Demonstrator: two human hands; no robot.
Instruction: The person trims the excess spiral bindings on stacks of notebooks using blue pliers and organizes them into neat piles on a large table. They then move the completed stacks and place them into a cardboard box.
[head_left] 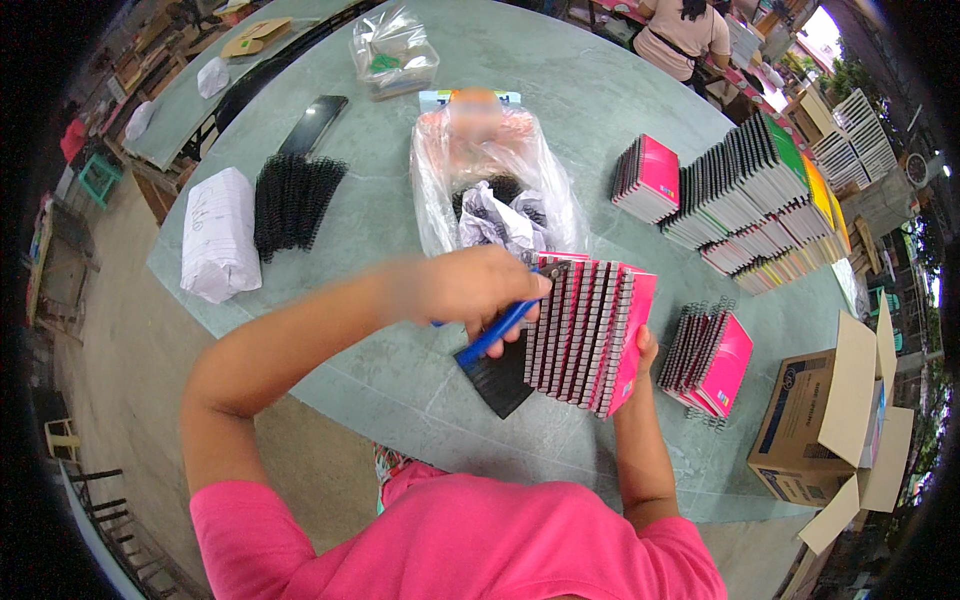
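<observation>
My left hand (490, 290) is closed around blue-handled pliers (508, 322), their jaws at the upper end of a spiral binding. A row of pink spiral notebooks (590, 330) stands tilted before me, bindings toward the left. At the row's right side, my right hand (647, 352) grips the notebooks, most of its fingers hidden behind them. Below the pliers a flat black thing (497, 380) lies on the table, partly covered. Close to the right hand rests a smaller stack of pink spiral notebooks (722, 370), with coil ends sticking out.
A clear plastic bag (435, 190) holds black coils and crumpled paper. Black coils (295, 205) lie beside a white wrapped packet (220, 240) and a phone (313, 125). Stacked notebooks (745, 195) stand far right, an open cardboard box (800, 425) nearer. Another person (685, 40) works behind.
</observation>
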